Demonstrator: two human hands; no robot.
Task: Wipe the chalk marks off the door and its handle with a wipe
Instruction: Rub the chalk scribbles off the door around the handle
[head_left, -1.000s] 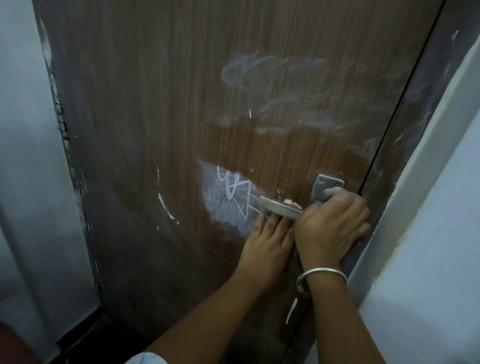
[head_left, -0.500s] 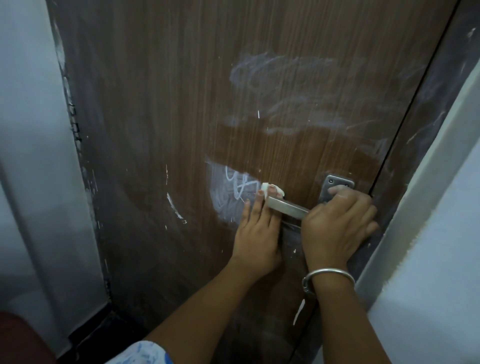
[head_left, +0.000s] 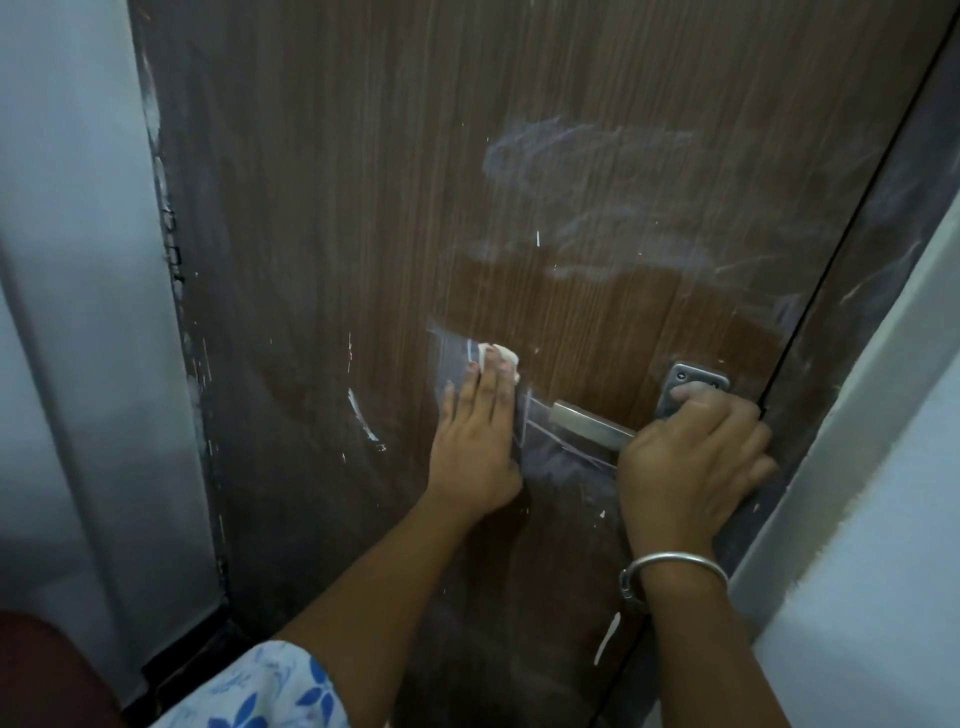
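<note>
A brown wood-grain door (head_left: 363, 208) fills the view. Smeared chalk marks (head_left: 597, 208) spread across its upper right, and a chalky patch (head_left: 550, 457) with white lines lies left of and below the metal lever handle (head_left: 587, 423). My left hand (head_left: 478, 431) lies flat on the door, fingers pressing a small white wipe (head_left: 140, 358) against the patch's upper part; only the wipe's top edge shows. My right hand (head_left: 691, 462) is closed around the handle's right end, thumb on the handle plate (head_left: 696, 376).
A grey wall (head_left: 67, 312) stands left of the door, with a rough, chipped door edge (head_left: 171, 234). The dark door frame (head_left: 857, 270) and a pale wall (head_left: 883, 493) run down the right. Small white flecks (head_left: 363, 421) dot the door's left half.
My left hand has slid up and to the left with the wipe, from under the handle onto the chalk patch, smearing its white lines. My right hand has stayed on the handle.
</note>
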